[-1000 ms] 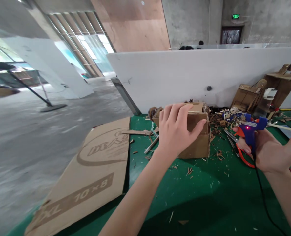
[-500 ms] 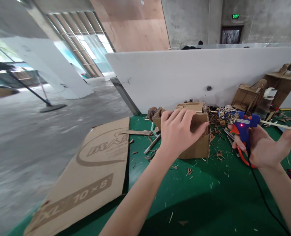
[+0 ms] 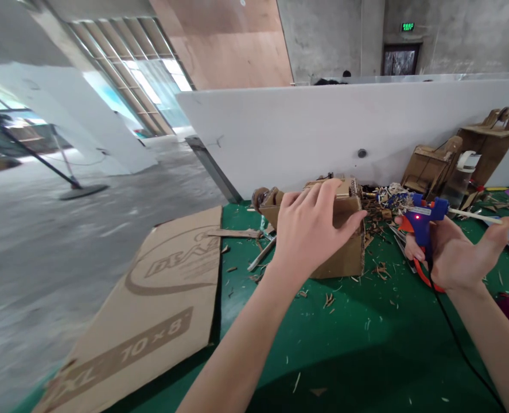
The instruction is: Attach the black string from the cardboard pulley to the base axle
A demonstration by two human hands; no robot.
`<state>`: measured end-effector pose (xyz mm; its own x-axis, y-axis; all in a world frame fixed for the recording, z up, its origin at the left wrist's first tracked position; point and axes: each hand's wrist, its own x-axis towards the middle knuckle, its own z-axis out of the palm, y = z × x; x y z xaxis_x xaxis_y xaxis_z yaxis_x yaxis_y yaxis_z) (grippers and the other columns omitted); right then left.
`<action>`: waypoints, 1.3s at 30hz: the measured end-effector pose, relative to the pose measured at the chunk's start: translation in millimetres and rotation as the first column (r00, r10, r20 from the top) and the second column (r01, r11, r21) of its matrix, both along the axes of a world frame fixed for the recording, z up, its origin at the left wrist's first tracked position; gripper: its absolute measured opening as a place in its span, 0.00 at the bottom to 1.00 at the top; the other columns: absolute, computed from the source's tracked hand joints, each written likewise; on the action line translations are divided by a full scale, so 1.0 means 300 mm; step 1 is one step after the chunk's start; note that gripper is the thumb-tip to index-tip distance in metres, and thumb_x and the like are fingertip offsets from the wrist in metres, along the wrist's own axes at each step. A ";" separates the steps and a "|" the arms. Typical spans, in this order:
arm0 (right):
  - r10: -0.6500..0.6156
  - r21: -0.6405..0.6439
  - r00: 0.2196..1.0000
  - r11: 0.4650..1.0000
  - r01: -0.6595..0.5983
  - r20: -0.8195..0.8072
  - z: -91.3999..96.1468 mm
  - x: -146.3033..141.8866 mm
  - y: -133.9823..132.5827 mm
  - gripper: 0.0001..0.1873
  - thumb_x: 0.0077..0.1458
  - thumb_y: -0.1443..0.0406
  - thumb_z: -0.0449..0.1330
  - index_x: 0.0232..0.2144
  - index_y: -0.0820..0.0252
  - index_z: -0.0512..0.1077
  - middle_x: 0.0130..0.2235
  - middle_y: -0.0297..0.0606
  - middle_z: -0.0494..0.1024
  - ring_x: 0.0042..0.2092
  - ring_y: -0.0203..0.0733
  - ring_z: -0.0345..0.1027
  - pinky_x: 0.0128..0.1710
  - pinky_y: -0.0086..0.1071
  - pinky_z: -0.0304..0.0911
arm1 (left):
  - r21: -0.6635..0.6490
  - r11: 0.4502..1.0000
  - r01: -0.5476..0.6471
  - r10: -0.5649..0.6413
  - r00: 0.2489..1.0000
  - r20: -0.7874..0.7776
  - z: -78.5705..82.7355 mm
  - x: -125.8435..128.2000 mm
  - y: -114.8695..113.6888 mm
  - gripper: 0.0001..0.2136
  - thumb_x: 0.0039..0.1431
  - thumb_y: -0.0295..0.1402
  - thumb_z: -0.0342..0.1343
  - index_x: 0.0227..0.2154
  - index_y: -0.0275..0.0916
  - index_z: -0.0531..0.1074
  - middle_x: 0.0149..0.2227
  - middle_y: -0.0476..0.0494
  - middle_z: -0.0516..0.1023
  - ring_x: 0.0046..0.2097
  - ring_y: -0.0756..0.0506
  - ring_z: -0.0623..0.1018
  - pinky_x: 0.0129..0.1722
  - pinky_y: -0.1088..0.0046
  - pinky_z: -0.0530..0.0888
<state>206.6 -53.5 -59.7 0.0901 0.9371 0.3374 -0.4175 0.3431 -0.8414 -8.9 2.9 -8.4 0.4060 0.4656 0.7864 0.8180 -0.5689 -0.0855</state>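
Note:
My left hand [image 3: 308, 232] lies over a small cardboard box [image 3: 340, 263], fingers curled across its top and thumb spread along the right edge. Part of the box is hidden behind the hand. In my right hand [image 3: 463, 252] is a blue glue gun [image 3: 422, 221], its red light lit and its front pointing left. A pale glue stick [image 3: 469, 215] sticks out of the gun's back end, with my right thumb at its far tip. Strings of dried glue [image 3: 394, 196] hang about the nozzle. The black cord [image 3: 456, 338] runs down from the grip.
Orange-handled scissors [image 3: 424, 276] lie beneath the right hand. Cardboard scraps litter the green table [image 3: 349, 332]. A large printed cardboard sheet [image 3: 159, 310] overhangs the left edge. Behind stand a white partition [image 3: 288, 137], a clear bottle [image 3: 458, 180] and cardboard models [image 3: 430, 166].
The view has turned slightly right, so everything sits a little farther left. My left index finger has lifted a bit. The right hand keeps its hold on the glue gun.

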 end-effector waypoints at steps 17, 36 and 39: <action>-0.029 0.027 1.000 0.999 0.029 -0.007 -0.003 -0.008 -0.001 0.55 0.37 0.25 0.35 0.42 0.58 0.74 0.30 0.44 0.75 0.21 0.42 0.62 0.17 0.39 0.59 | -0.121 0.992 -0.027 0.013 0.993 -0.115 0.039 0.073 -0.001 0.12 0.59 0.39 0.56 0.44 0.41 0.71 0.45 0.42 0.74 0.35 0.45 0.76 0.35 0.65 0.69; -0.057 0.010 0.998 0.998 0.057 -0.024 0.007 -0.022 -0.004 0.50 0.40 0.26 0.36 0.43 0.53 0.74 0.35 0.43 0.77 0.22 0.43 0.63 0.19 0.40 0.59 | -0.125 0.992 -0.029 0.014 0.993 -0.121 0.037 0.074 0.000 0.13 0.59 0.37 0.57 0.46 0.43 0.70 0.45 0.42 0.73 0.35 0.45 0.76 0.35 0.66 0.69; -0.071 0.023 0.997 0.997 0.071 -0.008 0.009 -0.024 -0.006 0.51 0.41 0.27 0.36 0.44 0.54 0.73 0.33 0.42 0.77 0.19 0.39 0.59 0.17 0.38 0.56 | -0.122 0.991 -0.048 0.031 0.991 -0.131 0.038 0.076 -0.002 0.14 0.59 0.37 0.56 0.47 0.43 0.69 0.45 0.42 0.73 0.35 0.45 0.76 0.35 0.66 0.69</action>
